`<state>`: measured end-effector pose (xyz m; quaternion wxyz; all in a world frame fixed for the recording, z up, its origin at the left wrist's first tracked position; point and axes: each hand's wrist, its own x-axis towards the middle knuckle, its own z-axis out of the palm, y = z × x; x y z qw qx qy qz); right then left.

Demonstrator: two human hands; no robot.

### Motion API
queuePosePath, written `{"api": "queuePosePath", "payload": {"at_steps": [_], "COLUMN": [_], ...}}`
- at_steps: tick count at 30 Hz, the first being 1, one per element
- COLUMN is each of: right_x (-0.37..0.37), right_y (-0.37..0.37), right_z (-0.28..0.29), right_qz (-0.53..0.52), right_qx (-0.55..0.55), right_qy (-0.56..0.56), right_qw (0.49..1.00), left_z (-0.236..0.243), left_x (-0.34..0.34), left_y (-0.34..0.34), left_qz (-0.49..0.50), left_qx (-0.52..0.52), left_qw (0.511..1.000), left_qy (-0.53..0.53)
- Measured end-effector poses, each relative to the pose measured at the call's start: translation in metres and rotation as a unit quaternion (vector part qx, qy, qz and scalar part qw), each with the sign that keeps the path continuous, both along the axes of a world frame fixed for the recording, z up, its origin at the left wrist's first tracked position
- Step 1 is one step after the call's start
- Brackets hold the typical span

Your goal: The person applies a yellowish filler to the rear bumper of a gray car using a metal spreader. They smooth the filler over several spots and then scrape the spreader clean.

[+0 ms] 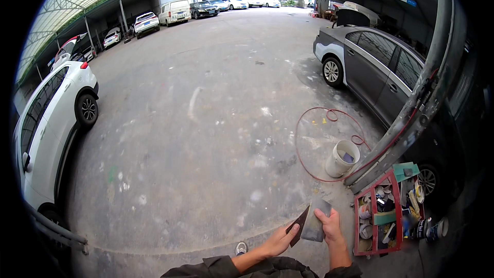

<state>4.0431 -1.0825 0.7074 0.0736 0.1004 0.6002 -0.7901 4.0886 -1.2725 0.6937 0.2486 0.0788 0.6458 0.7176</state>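
Observation:
Low in the view, my left hand [279,240] is closed on a thin dark brown plate [299,226], its thumb lying along the near edge. My right hand [332,225] grips a flat grey rectangular sheet [313,228], thumb on top. The two pieces meet or overlap along their inner edges; whether they touch cannot be told. Their exact kind does not show. Just right of my right hand stands a red open rack [356,229] packed with tins, papers and tools.
A whitish bucket [337,167] stands near a grey post [381,160], with a red hose [297,146] looping on the concrete floor [190,139]. A grey car [370,67] is at right, a white car [56,108] at left. A metal rail [64,234] curves at lower left.

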Motion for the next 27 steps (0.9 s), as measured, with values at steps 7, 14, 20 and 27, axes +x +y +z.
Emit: {"api": "queuePosePath", "payload": {"at_steps": [7,14,20,27], "right_x": [0.019,0.030,0.030,0.018], "right_y": [-0.020,-0.025,-0.019,-0.007], "right_z": [0.036,0.037,0.057,0.045], "right_qz": [0.092,0.147,0.119,0.081], "right_qx": [0.140,0.210,0.213,0.136], "right_qy": [0.089,0.166,0.164,0.123], "right_qw": [0.982,0.952,0.956,0.980], "left_z": [0.002,0.044,0.044,0.048], "left_x": [-0.001,-0.015,-0.025,-0.038], "left_y": [-0.006,-0.039,-0.036,-0.023], "left_qz": [0.002,-0.132,-0.162,-0.163], "left_qx": [0.010,0.026,0.020,0.081], "left_qw": [1.000,0.991,0.984,0.982], "left_qy": [0.013,-0.021,-0.074,-0.056]}}
